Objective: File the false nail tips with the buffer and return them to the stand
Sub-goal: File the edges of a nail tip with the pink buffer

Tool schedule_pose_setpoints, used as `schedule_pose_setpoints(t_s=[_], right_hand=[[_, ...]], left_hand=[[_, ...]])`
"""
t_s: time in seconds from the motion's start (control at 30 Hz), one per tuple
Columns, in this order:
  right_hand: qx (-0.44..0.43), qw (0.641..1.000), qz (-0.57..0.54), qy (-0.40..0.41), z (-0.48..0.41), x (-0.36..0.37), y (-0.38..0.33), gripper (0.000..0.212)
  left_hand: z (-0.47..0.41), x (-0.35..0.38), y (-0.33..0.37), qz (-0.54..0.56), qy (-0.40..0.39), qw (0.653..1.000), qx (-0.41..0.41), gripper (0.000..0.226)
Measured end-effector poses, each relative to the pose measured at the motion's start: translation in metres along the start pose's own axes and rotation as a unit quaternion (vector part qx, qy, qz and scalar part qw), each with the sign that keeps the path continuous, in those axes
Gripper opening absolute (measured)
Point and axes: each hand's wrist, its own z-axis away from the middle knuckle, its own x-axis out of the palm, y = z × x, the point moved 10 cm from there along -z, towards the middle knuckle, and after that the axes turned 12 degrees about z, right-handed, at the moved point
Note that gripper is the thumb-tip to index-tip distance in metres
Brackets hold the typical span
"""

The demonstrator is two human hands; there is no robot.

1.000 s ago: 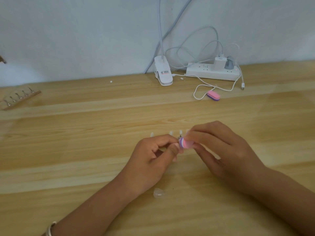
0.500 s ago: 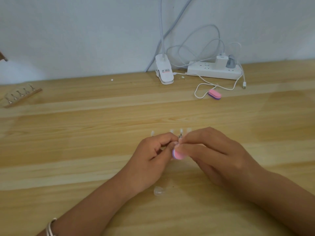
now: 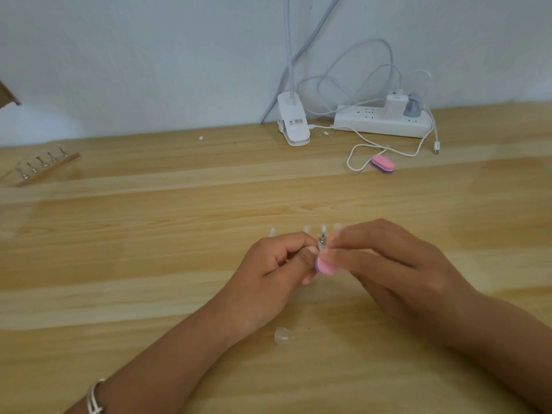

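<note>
1. The left hand (image 3: 277, 270) lies near the middle of the desk (image 3: 149, 249). Its fingers are curled, and the thumb and forefinger pinch a nail tip (image 3: 322, 242) on a small metal peg.
2. The right hand (image 3: 397, 264) meets it from the right. Its fingers are closed round a pink buffer (image 3: 325, 267) with a purple edge, which touches the left thumb just below the peg. The blur hides whether the buffer touches the nail tip itself.
3. Just behind both hands, a row of nail tips (image 3: 306, 228) stands upright. What carries them is hidden by the fingers.
4. A loose nail tip (image 3: 283, 335), clear, lies flat on the desk towards the near edge, between the two forearms.
5. A second buffer (image 3: 383, 164) lies towards the back edge, right of the middle, beside a white cable (image 3: 358, 138).
6. A power strip (image 3: 382, 122) and a white lamp clip (image 3: 294, 124) sit along the back edge.
7. A wooden stand (image 3: 44, 165) with metal pegs lies by the back left corner.
8. A bracelet (image 3: 95, 398) circles the left wrist.
</note>
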Motion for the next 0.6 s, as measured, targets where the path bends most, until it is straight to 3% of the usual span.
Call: schedule_pose_setpoints(t_s=[0.37,0.6], right_hand=[[0.005,1.000,-0.022,0.015,0.001,0.004,0.001,0.023],[0.026,0.998,-0.046,0.020,0.000,0.003,0.003,0.023]], left_hand=[[0.000,-0.003,-0.001,0.004,0.008,1.000,-0.006,0.032],[0.000,0.001,0.003,-0.037,0.007,0.999,0.020,0.022]])
